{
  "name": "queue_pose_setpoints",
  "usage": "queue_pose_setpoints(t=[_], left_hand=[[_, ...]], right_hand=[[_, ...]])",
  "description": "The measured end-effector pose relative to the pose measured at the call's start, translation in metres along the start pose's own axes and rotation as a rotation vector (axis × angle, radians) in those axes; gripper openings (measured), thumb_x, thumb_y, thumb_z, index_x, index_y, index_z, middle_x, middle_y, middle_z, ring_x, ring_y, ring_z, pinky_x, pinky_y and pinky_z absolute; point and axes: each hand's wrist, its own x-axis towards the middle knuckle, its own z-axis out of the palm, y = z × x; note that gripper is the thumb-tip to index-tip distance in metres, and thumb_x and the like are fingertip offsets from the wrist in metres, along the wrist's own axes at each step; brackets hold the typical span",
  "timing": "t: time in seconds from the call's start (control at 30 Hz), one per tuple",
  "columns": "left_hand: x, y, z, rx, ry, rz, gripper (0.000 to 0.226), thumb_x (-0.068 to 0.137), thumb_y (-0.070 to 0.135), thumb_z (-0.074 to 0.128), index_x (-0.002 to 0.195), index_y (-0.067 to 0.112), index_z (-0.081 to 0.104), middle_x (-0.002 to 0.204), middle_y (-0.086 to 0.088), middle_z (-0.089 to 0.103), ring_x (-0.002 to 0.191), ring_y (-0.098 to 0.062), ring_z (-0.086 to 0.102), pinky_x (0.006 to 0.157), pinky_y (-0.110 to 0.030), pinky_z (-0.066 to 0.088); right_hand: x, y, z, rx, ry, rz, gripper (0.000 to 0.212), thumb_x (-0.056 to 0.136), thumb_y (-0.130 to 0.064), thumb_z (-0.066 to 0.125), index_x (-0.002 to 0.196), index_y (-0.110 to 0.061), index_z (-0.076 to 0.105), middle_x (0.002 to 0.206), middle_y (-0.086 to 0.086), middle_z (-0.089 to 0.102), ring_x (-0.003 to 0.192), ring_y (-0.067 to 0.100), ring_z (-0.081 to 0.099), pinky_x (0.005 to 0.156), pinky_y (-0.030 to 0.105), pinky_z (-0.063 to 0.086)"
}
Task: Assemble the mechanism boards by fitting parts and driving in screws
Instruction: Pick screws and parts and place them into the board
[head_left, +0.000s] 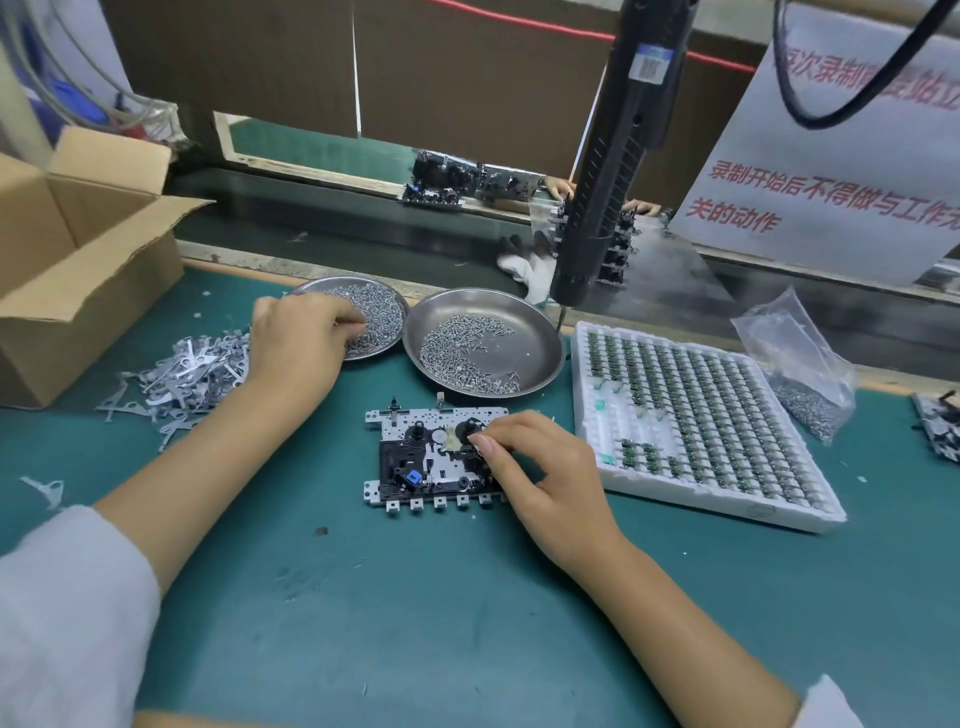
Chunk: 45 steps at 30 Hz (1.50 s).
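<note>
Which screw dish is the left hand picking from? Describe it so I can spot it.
On the green mat, two round steel dishes sit side by side behind the mechanism board. It is the left dish, beside the cardboard box, under the left hand, heaped fuller than the right dish.

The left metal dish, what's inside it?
The left dish holds a heap of small silver screws. The left hand reaches in, fingertips among them, covering its near-left part; whether it has pinched one is hidden.

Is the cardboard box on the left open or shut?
Open: the cardboard box has its flaps folded outward and its top uncovered. Its contents cannot be seen.
</note>
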Motion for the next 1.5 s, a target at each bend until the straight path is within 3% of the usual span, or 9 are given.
queue_pose_setpoints(t=[0.4, 0.47, 0.57, 0.67, 0.8, 0.9, 1.1, 1.27, 1.5], left_hand=[[-0.006, 0.002, 0.003, -0.059, -0.017, -0.036, 0.017, 0.094, 0.020, 0.057, 0.104, 0.014, 0.068, 0.098, -0.010, 0.071, 0.097, -0.032, 0.060, 0.094, -0.036, 0.030], [-0.007, 0.008, -0.001, -0.210, 0.009, -0.050, 0.018, 0.093, 0.016, 0.058, 0.105, 0.009, 0.069, 0.098, -0.010, 0.071, 0.095, -0.031, 0.062, 0.093, -0.034, 0.039], [-0.018, 0.021, -0.012, -0.496, 0.055, -0.086, 0.012, 0.089, 0.013, 0.064, 0.095, 0.007, 0.072, 0.083, 0.001, 0.068, 0.076, -0.009, 0.062, 0.073, -0.010, 0.040], [-0.038, 0.031, -0.017, -0.689, 0.047, -0.124, 0.005, 0.085, 0.016, 0.069, 0.083, 0.021, 0.070, 0.075, 0.018, 0.064, 0.066, 0.011, 0.057, 0.065, 0.001, 0.037], [-0.053, 0.044, -0.019, -0.910, -0.004, -0.177, 0.019, 0.081, 0.013, 0.072, 0.079, 0.032, 0.068, 0.078, 0.016, 0.068, 0.070, 0.007, 0.062, 0.071, -0.006, 0.046], [-0.059, 0.050, -0.018, -0.968, -0.063, -0.195, 0.014, 0.079, 0.014, 0.074, 0.083, 0.027, 0.071, 0.080, 0.014, 0.071, 0.076, 0.000, 0.065, 0.075, -0.010, 0.048], [-0.066, 0.057, -0.021, -1.020, -0.074, -0.140, 0.015, 0.074, 0.016, 0.078, 0.085, 0.023, 0.072, 0.078, 0.014, 0.072, 0.078, 0.000, 0.066, 0.075, -0.008, 0.046], [-0.075, 0.065, -0.023, -0.987, -0.073, 0.018, 0.017, 0.074, 0.016, 0.078, 0.085, 0.028, 0.072, 0.083, 0.019, 0.070, 0.080, 0.004, 0.064, 0.077, -0.005, 0.042], [-0.080, 0.068, -0.023, -0.944, -0.087, 0.187, 0.023, 0.071, 0.019, 0.076, 0.092, 0.029, 0.071, 0.086, 0.013, 0.071, 0.084, -0.004, 0.065, 0.082, -0.016, 0.047]], right_hand=[[0.030, -0.009, -0.005, -0.127, 0.068, 0.000, 0.014, 0.089, -0.004, 0.061, 0.098, -0.003, 0.071, 0.093, 0.004, 0.068, 0.087, 0.007, 0.060, 0.082, 0.017, 0.047], [0.058, -0.009, -0.005, -0.245, -0.034, 0.081, 0.023, 0.091, 0.001, 0.056, 0.111, -0.003, 0.068, 0.105, 0.008, 0.069, 0.098, 0.014, 0.061, 0.090, 0.024, 0.047], [0.095, -0.002, 0.001, -0.485, -0.274, 0.242, 0.045, 0.090, 0.010, 0.046, 0.129, -0.008, 0.056, 0.120, 0.011, 0.064, 0.109, 0.023, 0.059, 0.097, 0.032, 0.044], [0.111, 0.008, 0.008, -0.674, -0.498, 0.347, 0.041, 0.089, 0.008, 0.047, 0.123, -0.009, 0.061, 0.120, 0.012, 0.063, 0.111, 0.028, 0.057, 0.097, 0.034, 0.045], [0.109, 0.015, 0.009, -0.677, -0.432, 0.315, 0.025, 0.092, 0.001, 0.046, 0.110, 0.000, 0.064, 0.108, 0.019, 0.064, 0.102, 0.034, 0.059, 0.077, 0.023, 0.045], [0.109, 0.017, 0.009, -0.670, -0.445, 0.386, 0.032, 0.091, 0.004, 0.050, 0.119, -0.006, 0.063, 0.112, 0.015, 0.066, 0.102, 0.028, 0.062, 0.091, 0.032, 0.049], [0.080, -0.002, -0.014, -0.001, 0.069, 0.410, 0.020, 0.078, -0.002, 0.074, 0.092, -0.017, 0.074, 0.082, -0.004, 0.072, 0.073, 0.004, 0.066, 0.069, 0.009, 0.049], [0.042, -0.023, -0.016, 0.683, 0.066, 0.611, 0.019, 0.060, -0.013, 0.080, 0.079, -0.014, 0.077, 0.083, 0.013, 0.074, 0.076, 0.021, 0.072, 0.069, 0.021, 0.055], [0.034, -0.025, -0.014, 0.841, 0.055, 0.626, 0.021, 0.057, -0.014, 0.079, 0.078, -0.014, 0.077, 0.083, 0.011, 0.074, 0.073, 0.017, 0.071, 0.065, 0.020, 0.054]])
